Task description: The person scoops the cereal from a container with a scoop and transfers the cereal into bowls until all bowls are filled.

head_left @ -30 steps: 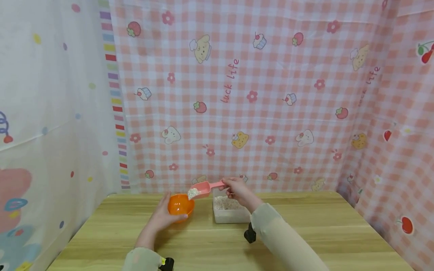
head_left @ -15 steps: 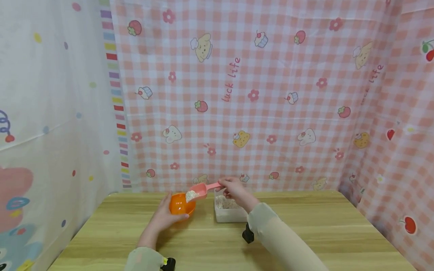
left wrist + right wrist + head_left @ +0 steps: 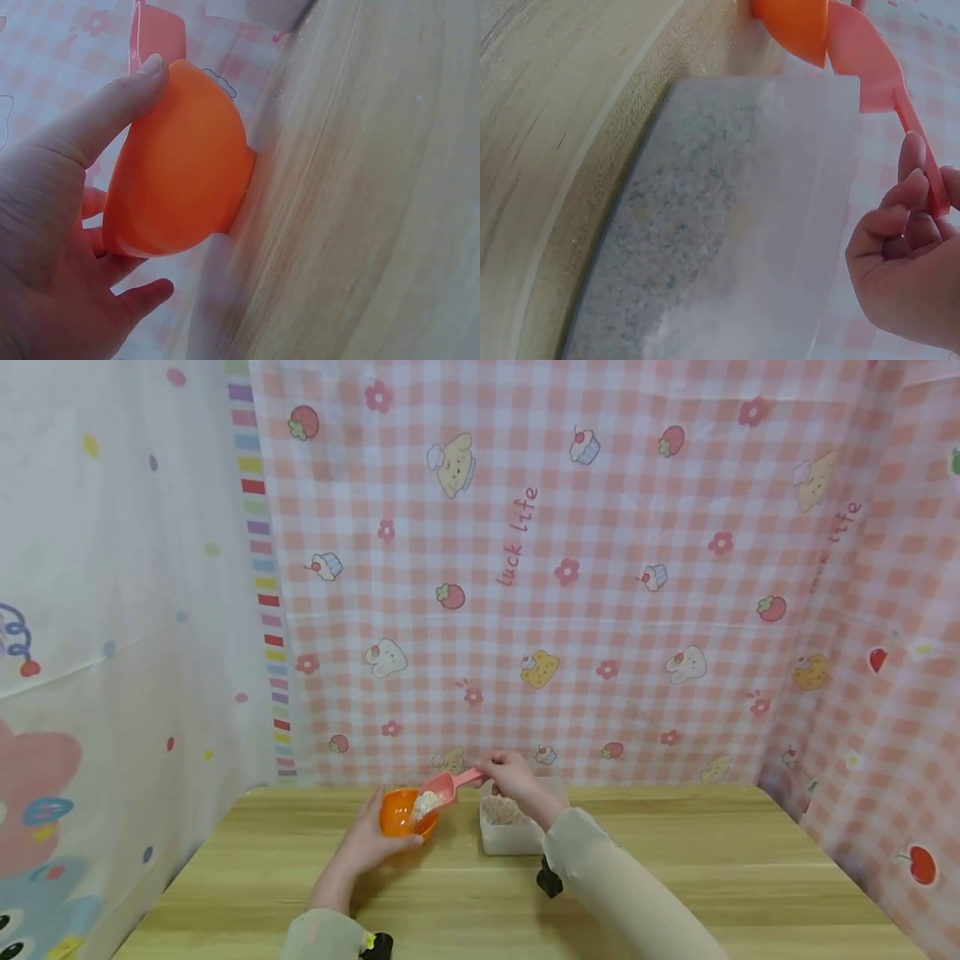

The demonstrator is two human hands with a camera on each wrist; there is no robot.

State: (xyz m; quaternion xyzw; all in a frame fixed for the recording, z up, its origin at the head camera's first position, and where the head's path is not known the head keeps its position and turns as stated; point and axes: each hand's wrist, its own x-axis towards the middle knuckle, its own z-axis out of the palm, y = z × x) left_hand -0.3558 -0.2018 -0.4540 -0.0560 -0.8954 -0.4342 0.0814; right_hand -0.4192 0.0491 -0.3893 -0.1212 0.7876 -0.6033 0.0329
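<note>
- The right hand [image 3: 513, 775] has its grip clamped on the pink scoop [image 3: 447, 786], the thumb and fingers pinching the far end of its handle [image 3: 467, 776].
- The left hand [image 3: 366, 844] has its grip closed about the orange bowl [image 3: 394, 815], the thumb at the near side of the rim and the fingers round the other side.
- The scoop slopes down from the right hand, its mouth at the right side of the bowl and above the opening.
- Pale grains [image 3: 428, 802] lie in the scoop's mouth and trail over the bowl's interior.
- The bowl's opening faces up and towards the scoop; whether its foot touches the worktop [image 3: 465, 902] I cannot tell.
- Beside the bowl, apart from it and below the right hand, a whitish tub [image 3: 512, 842] stands on the worktop, holding more grains; they show as dark and pale specks through its cloudy wall in the right wrist view.
- Both forearms wear pale sleeves [image 3: 618, 877], with a black device [image 3: 550, 878] at each wrist.
- The worktop has a light wood grain.
- Behind it hangs a pink-and-white checked cloth [image 3: 480, 635] printed with strawberries, cupcakes, flowers and animals; a white cloth [image 3: 150, 652] with coloured dots hangs at the left.
</note>
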